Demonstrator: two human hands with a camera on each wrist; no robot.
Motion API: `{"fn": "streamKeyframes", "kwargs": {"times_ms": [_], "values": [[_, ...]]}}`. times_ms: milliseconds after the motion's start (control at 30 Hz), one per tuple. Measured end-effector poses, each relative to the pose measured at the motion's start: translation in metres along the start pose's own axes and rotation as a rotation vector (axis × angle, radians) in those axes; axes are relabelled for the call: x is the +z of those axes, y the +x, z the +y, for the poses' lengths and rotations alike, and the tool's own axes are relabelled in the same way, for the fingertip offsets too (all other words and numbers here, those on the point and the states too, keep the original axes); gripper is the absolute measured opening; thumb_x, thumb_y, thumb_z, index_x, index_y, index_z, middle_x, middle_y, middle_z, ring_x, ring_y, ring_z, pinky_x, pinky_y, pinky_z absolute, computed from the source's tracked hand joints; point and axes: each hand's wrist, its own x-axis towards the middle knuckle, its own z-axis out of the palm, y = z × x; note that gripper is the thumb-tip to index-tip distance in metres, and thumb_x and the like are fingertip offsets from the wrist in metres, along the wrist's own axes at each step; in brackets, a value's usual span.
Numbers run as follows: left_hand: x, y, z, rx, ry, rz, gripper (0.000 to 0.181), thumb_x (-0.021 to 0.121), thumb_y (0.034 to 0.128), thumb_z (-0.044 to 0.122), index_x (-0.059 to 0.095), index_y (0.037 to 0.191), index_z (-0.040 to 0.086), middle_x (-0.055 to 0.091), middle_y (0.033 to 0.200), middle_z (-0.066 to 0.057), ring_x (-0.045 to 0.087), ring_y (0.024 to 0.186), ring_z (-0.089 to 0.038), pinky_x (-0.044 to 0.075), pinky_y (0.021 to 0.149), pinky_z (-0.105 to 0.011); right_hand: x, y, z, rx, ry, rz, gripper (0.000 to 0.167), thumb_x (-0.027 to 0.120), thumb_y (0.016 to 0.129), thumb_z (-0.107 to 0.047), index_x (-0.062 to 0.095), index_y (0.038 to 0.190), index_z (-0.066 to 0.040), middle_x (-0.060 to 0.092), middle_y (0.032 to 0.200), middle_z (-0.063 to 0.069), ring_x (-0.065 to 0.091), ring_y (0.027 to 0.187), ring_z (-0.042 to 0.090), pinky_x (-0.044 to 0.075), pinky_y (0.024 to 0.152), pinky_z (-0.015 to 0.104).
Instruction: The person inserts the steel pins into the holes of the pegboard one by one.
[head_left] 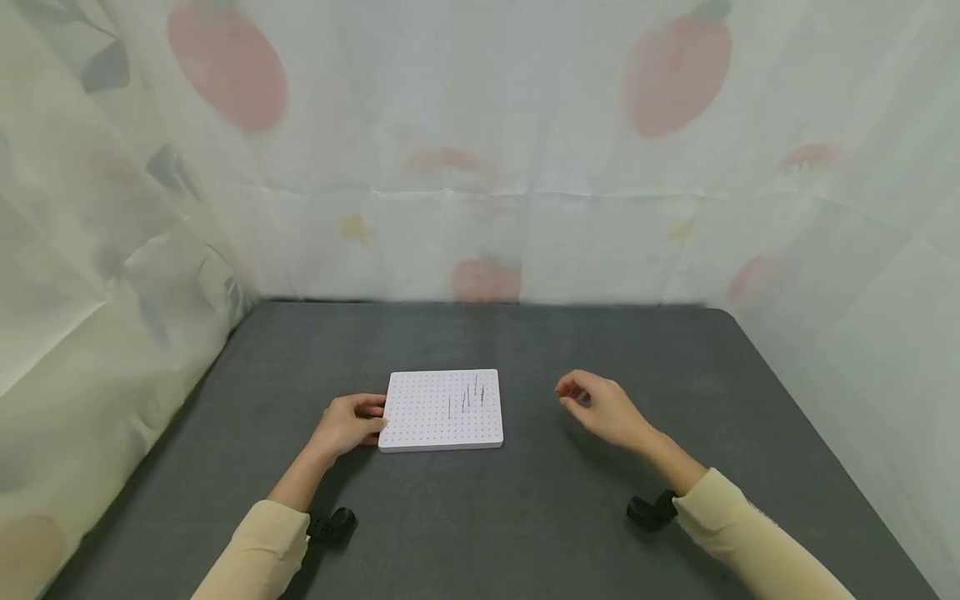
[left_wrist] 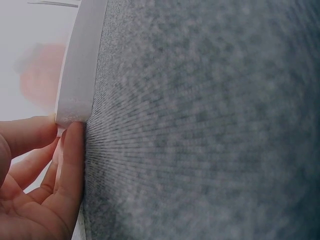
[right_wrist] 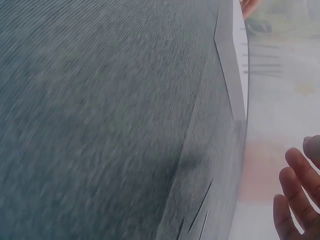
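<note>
A white board (head_left: pixel 420 417) with a grid of small holes lies on the table, with several thin dark pins (head_left: pixel 463 400) standing upright in its right half. At its left edge, my left hand (head_left: pixel 348 429) pinches the board; the left wrist view shows thumb and fingers of the left hand (left_wrist: pixel 45 175) at the board's corner (left_wrist: pixel 80 85). Off the board's right side, my right hand (head_left: pixel 603 408) hovers above the table, fingers loosely bent, with nothing visible in them. The right wrist view shows relaxed, slightly spread fingers (right_wrist: pixel 297 195), the board (right_wrist: pixel 231 65) beyond.
Several thin dark pins (right_wrist: pixel 200 210) lie on the table near the right hand in the right wrist view. The dark grey table (head_left: pixel 525 517) is bordered by a patterned light curtain (head_left: pixel 570 250) at the back and sides.
</note>
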Motion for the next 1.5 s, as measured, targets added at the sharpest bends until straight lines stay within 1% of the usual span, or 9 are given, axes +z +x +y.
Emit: {"fn": "streamKeyframes", "kwargs": {"times_ms": [233,433,533,667,867,1000,1233,1300,1500], "values": [[0.000,0.000,-0.001,-0.002,-0.002,0.004,0.047,0.067,0.0887,0.002,0.057,0.134,-0.003,0.064,0.115,-0.022,0.068,0.084,-0.016,0.063,0.071,-0.034,-0.006,-0.012,0.014,0.027,-0.017,0.022,0.014,0.068,0.090,-0.007,0.067,0.104,-0.007,0.071,0.097,0.002,0.065,0.086,0.014,0.056,0.073,0.027],[0.000,0.001,-0.002,-0.005,-0.010,0.000,0.047,0.066,0.0890,0.002,0.056,0.135,-0.003,0.064,0.116,-0.022,0.068,0.085,-0.016,0.063,0.071,-0.035,-0.007,-0.025,0.029,0.012,-0.032,0.051,0.013,0.069,0.089,-0.005,0.067,0.102,-0.008,0.071,0.095,0.001,0.064,0.083,0.013,0.056,0.070,0.028],[0.001,0.002,-0.003,-0.004,-0.014,0.000,0.047,0.066,0.0888,0.002,0.056,0.135,-0.003,0.064,0.116,-0.022,0.068,0.085,-0.016,0.063,0.071,-0.035,-0.008,-0.031,0.035,0.016,-0.028,0.047,0.014,0.069,0.089,-0.004,0.067,0.102,-0.007,0.071,0.094,0.001,0.064,0.083,0.012,0.055,0.069,0.028],[0.001,0.003,-0.002,-0.004,-0.017,0.004,0.046,0.066,0.0884,0.002,0.057,0.134,-0.003,0.064,0.115,-0.022,0.068,0.084,-0.015,0.063,0.071,-0.034,-0.012,-0.038,0.042,0.056,-0.023,-0.010,0.015,0.069,0.089,-0.005,0.066,0.104,-0.008,0.070,0.095,0.001,0.063,0.084,0.010,0.054,0.070,0.026],[0.002,0.003,-0.003,-0.011,-0.026,0.009,0.046,0.066,0.0881,0.000,0.057,0.133,-0.003,0.064,0.114,-0.021,0.068,0.082,-0.015,0.063,0.070,-0.035,-0.015,-0.045,0.048,0.100,-0.043,-0.087,0.015,0.070,0.088,-0.006,0.066,0.102,-0.008,0.068,0.097,0.001,0.064,0.086,0.014,0.055,0.073,0.027],[0.001,0.003,-0.003,-0.009,-0.022,0.010,0.047,0.066,0.0881,0.000,0.057,0.134,-0.004,0.064,0.115,-0.022,0.068,0.083,-0.015,0.063,0.070,-0.034,-0.014,-0.048,0.052,0.112,-0.059,-0.103,0.013,0.071,0.087,-0.006,0.066,0.098,-0.010,0.066,0.093,0.000,0.061,0.082,0.010,0.054,0.071,0.025],[0.001,0.003,-0.003,0.000,-0.025,0.006,0.047,0.066,0.0880,0.000,0.056,0.134,-0.004,0.064,0.115,-0.023,0.068,0.084,-0.016,0.063,0.070,-0.034,-0.008,-0.051,0.058,0.081,-0.082,-0.107,0.011,0.073,0.085,-0.008,0.066,0.092,-0.013,0.063,0.089,-0.001,0.054,0.078,0.005,0.049,0.068,0.024],[0.001,0.003,-0.003,0.001,-0.025,0.003,0.047,0.066,0.0882,0.001,0.056,0.134,-0.004,0.064,0.115,-0.023,0.068,0.083,-0.015,0.063,0.070,-0.034,-0.007,-0.051,0.059,0.094,-0.091,-0.107,0.012,0.074,0.085,-0.007,0.066,0.091,-0.014,0.061,0.088,-0.002,0.052,0.077,0.004,0.048,0.068,0.024],[0.001,0.003,-0.004,0.000,-0.025,0.000,0.047,0.066,0.0886,0.001,0.057,0.134,-0.003,0.064,0.115,-0.022,0.068,0.083,-0.015,0.063,0.071,-0.034,-0.012,-0.054,0.063,0.144,-0.088,-0.152,0.011,0.072,0.086,-0.008,0.064,0.089,-0.014,0.057,0.085,-0.004,0.046,0.075,0.001,0.044,0.065,0.023]]}}
